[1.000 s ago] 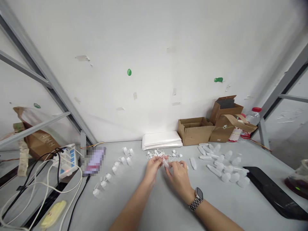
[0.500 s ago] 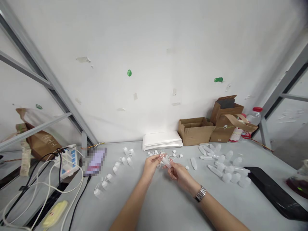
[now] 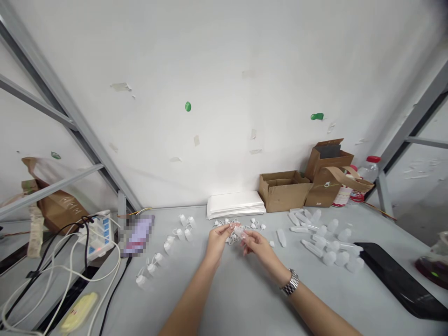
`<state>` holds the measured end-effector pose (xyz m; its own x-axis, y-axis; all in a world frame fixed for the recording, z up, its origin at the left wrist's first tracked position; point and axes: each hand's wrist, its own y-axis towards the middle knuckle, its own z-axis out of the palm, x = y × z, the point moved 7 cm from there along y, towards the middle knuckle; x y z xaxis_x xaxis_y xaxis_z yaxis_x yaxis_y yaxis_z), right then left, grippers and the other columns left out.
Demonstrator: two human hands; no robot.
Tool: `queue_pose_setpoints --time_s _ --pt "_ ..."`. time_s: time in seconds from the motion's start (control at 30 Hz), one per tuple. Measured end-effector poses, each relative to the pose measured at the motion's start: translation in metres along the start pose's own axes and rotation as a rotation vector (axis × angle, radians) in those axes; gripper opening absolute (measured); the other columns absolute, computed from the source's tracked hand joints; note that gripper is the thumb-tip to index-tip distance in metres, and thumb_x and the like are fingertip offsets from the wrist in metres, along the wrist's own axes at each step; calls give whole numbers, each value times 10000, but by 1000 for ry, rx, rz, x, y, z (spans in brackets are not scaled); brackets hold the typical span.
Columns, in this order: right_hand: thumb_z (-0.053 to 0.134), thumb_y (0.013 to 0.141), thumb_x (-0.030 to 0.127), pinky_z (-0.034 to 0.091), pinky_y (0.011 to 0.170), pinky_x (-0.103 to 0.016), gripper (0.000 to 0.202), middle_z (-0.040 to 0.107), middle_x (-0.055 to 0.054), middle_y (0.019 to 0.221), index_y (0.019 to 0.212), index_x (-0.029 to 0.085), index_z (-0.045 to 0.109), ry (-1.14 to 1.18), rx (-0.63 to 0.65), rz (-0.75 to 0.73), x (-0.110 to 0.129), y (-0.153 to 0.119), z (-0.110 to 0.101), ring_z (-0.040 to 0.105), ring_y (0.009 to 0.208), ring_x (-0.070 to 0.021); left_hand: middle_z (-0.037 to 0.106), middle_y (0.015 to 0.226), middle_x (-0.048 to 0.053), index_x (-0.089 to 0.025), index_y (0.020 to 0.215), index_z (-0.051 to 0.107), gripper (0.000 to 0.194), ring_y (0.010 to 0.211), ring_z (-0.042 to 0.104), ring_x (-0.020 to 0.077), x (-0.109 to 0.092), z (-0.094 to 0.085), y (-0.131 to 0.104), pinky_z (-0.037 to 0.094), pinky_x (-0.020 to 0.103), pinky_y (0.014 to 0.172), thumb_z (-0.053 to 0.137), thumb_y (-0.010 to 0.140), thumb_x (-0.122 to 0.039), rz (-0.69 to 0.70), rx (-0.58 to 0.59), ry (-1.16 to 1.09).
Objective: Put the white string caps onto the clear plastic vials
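Observation:
Near the middle of the grey table, my right hand grips a small translucent bottle between thumb and fingers. Beside it my left hand is pinched at the bottle's top end; what its fingertips hold is too small to make out. White caps with loops lie in a pile just behind my hands, partly hidden by them. One translucent bottle lies on its side right of my right hand. Several more bottles lie or stand farther right. At the left, several capped bottles stand in a slanting line.
White sheets are stacked by the wall, beside an open cardboard box and a brown bag. A black case lies at the right. A power strip, cables and a yellow object are at the left.
My right hand has turned and shifted slightly up and left with the bottle, which now points less downward. My left hand stays nearly in place.

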<state>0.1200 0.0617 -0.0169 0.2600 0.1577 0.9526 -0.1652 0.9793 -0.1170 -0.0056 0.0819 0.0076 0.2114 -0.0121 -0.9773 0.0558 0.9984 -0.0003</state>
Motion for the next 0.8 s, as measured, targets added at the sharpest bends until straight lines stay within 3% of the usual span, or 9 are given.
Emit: queue_pose_setpoints --time_s 0.07,0.33,0.57,0.67,0.8 --pt "754 512 447 379 512 -243 397 602 25 553 714 162 565 -4 -15 -25 1 1 -2 503 463 -104 695 937 73 -170 865 700 274 981 579 253 1 1 0 365 367 917 649 651 -335 -4 1 11" --pt "548 739 505 265 445 -218 381 441 53 377 623 142 552 356 247 250 -13 -7 18 314 346 -54 671 1010 75 -171 862 696 270 1105 510 246 -5 8 -2 303 370 987 656 651 -334 39 67 -14" --pt "352 853 425 215 421 -208 463 309 78 321 463 179 404 473 308 368 -11 -10 23 200 313 -47 665 1020 83 -177 846 699 266 1010 556 251 -11 18 -4 377 337 901 697 602 -284 -10 262 47" --pt "357 850 420 222 424 -207 460 316 80 327 460 179 400 475 323 401 -13 -10 23 195 313 -45 693 894 68 -172 763 705 206 935 575 237 -9 16 -2 390 319 859 695 597 -292 -5 279 96" --pt "411 830 465 236 424 -205 440 340 79 344 514 165 473 439 287 399 -14 -9 20 236 325 -46 653 615 20 -163 586 683 165 700 574 190 -3 7 4 414 289 725 690 587 -328 13 194 225"
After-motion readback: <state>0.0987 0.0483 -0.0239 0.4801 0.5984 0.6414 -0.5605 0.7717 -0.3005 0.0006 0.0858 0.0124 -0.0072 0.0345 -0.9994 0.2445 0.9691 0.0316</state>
